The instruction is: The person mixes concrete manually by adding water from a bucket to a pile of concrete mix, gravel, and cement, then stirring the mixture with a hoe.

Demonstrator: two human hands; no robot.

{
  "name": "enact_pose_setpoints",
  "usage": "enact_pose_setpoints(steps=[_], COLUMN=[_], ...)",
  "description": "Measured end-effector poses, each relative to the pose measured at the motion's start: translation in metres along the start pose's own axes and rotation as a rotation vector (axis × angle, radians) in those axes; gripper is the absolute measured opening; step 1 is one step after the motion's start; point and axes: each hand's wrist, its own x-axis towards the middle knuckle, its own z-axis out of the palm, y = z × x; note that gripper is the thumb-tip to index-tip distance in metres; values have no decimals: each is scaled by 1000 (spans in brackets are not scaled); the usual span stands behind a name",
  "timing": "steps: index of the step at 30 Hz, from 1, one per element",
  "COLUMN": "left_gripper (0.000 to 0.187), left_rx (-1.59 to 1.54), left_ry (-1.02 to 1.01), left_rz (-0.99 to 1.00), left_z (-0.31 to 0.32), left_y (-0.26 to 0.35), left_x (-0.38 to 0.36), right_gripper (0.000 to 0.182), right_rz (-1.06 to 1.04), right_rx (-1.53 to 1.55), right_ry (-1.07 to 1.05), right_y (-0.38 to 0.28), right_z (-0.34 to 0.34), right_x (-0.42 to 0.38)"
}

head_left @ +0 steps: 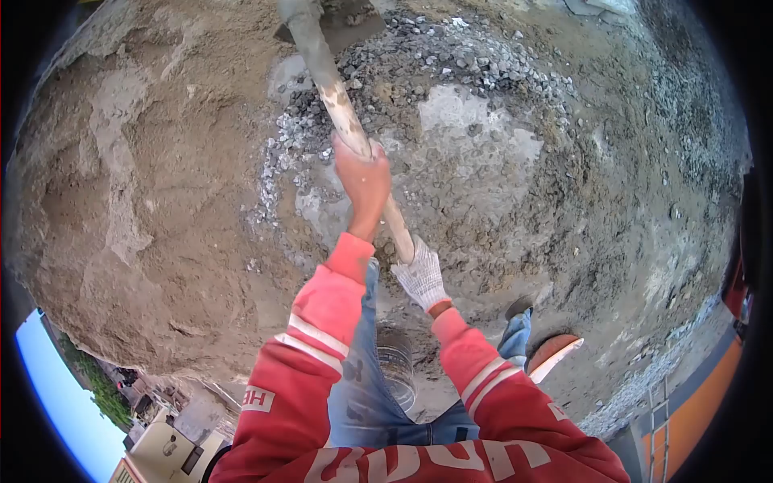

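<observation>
A hoe with a wooden handle [345,113] reaches away from me, its broad, mortar-coated blade [352,26] at the top edge of the view. My left hand [364,181], bare, is wrapped around the middle of the handle. In a white knitted glove, my right hand [421,276] grips the handle's near end. Beneath the tool lies a patch of wet grey mix [483,177]. Crushed stone [483,64] rings the far and left sides of that patch. Part of the blade is cut off by the frame.
A bucket [395,370] stands between my legs. Near my right foot [519,307] lies a curved orange-and-white object [554,354]. Sandy soil [161,193] rises on the left. A ladder [659,431] stands by an orange wall [699,419] at lower right.
</observation>
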Motion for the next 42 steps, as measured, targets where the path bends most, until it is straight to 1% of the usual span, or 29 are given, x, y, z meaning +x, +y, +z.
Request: enact_pose_setpoints(steps=[1, 3, 4, 6, 8, 10, 12, 14, 15, 16, 19, 20, 21, 22, 23, 25, 26, 27, 28, 29, 30, 31, 32, 34, 36, 38, 40, 41, 42], left_gripper=[51, 43, 43, 34, 26, 24, 23, 27, 37, 45, 42, 41, 39, 39, 38, 34, 40, 48, 53, 55, 54, 52, 50, 49, 49, 44, 42, 43, 47], left_rx=[13, 83, 77, 73, 23, 150, 31, 73, 135, 29, 92, 62, 36, 36, -50, -253, -211, -254, -178, -178, -142, -107, -75, -35, 101, 162, 189, 114, 115], left_ry=[58, 106, 110, -69, -194, -164, -270, -341, -337, -439, -482, -465, -449, -453, -410, -333, -292, -246, -162, -174, -103, -179, -206, -244, -363, -312, -407, -499, -691], left_rz=[51, -69, -75, -315, -444, -475, -496, -553, -590, -645, -710, -671, -633, -629, -541, -336, -229, -106, 37, 25, 138, 95, 76, 60, -45, -105, -203, -284, -323], left_z=[12, 49, 63, 100, 128, 139, 138, 147, 152, 138, 102, 95, 91, 90, 87, 103, 111, 131, 153, 168, 206, 220, 252, 286, 290, 299, 290, 270, 291], left_y=[-6, -42, -66, -126, -188, -167, -141, -145, -152, -136, -97, -89, -84, -69, -41, -8, 21, 30, 42, 60, 49, 60, 41, 17, 5, -27, -52, -46, -103], left_x=[43, 103, 110, 99, 58, -3, -62, -123, -162, -193, -285, -304, -313, -299, -274, -208, -160, -116, -73, -36, 2, 26, 49, 50, 28, 8, -24, -53, -61], right_gripper=[53, 50, 50, 49, 49, 49, 49, 50, 51, 52, 51, 51, 52, 53, 55, 62, 64, 64, 62, 53, 45, 40, 39, 40, 43, 43, 44, 44, 45], right_rz=[-93, -62, -65, 195, 288, 378, 395, 405, 411, 485, 613, 616, 595, 572, 539, 444, 242, 238, 165, 72, 38, 28, 46, 225, 281, 349, 465, 520, 523], right_rx=[4, -45, -53, -172, -179, -176, -160, -132, -124, -136, -207, -208, -190, -172, -181, -165, -210, -178, -138, -188, -115, -109, -71, -9, 32, 21, -7, -13, -39], right_ry=[84, -2, -5, -150, -191, -203, -197, -193, -195, -208, -258, -246, -152, -63, -52, -21, 123, 147, 221, 275, 248, 267, 285, 206, 158, 120, 67, 34, 53], right_y=[-11, -23, -22, -14, 8, 36, 65, 93, 106, 109, 122, 130, 140, 145, 141, 114, 124, 108, 97, 84, 80, 84, 89, 88, 100, 97, 93, 96, 110], right_z=[-2, -10, -8, -11, -14, -28, -50, -70, -79, -88, -99, -99, -96, -93, -95, -112, -106, -114, -120, -130, -139, -141, -141, -135, -130, -125, -126, -123, -118], right_x=[39, 97, 97, 89, 52, 17, -25, -75, -108, -140, -226, -242, -254, -259, -241, -155, -112, -57, -7, 40, 84, 116, 137, 141, 118, 91, 56, 34, 9])
